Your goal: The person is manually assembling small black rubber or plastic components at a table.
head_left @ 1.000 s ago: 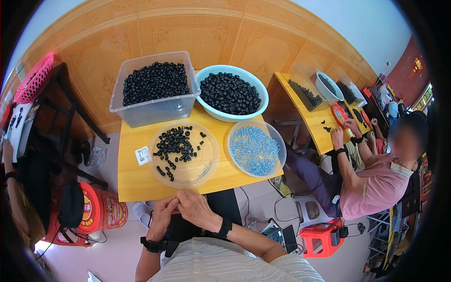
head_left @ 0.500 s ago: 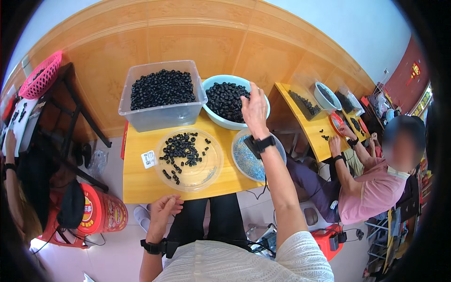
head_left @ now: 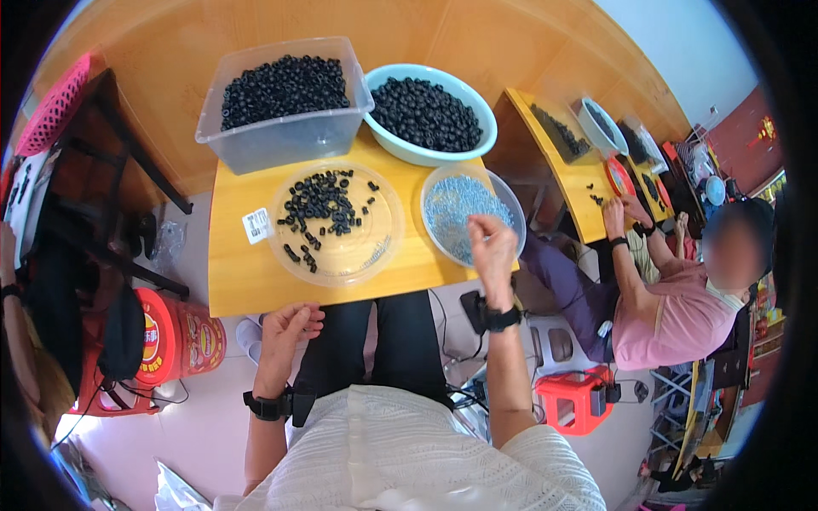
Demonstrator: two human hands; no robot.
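My right hand (head_left: pixel 492 257), its fingers drawn together in a pinch, is over the near right part of a clear round tub (head_left: pixel 517 223) of small silvery-blue pieces (head_left: pixel 460 200). Whatever those fingers hold is too small or hidden. At the table's front edge is my left hand (head_left: pixel 290 334), loosely closed with the thumb against curled fingers; its contents cannot be made out. Between the hands and the bins lies a clear round lid (head_left: pixel 358 264) bearing short black cylindrical parts (head_left: pixel 324 203) and a few silvery bits.
A clear plastic bin (head_left: pixel 285 140) and a light blue bowl (head_left: pixel 409 152), both full of black ring-like parts, stand on the wooden table (head_left: pixel 234 285). A person in pink (head_left: pixel 660 319) works at another table (head_left: pixel 558 166) on the right. A red bucket (head_left: pixel 183 336) stands left.
My right hand has left the light blue bowl and come back toward me, to the tub of silvery-blue pieces, its fingers now pinched. The left hand stays near the table edge. The view has tilted.
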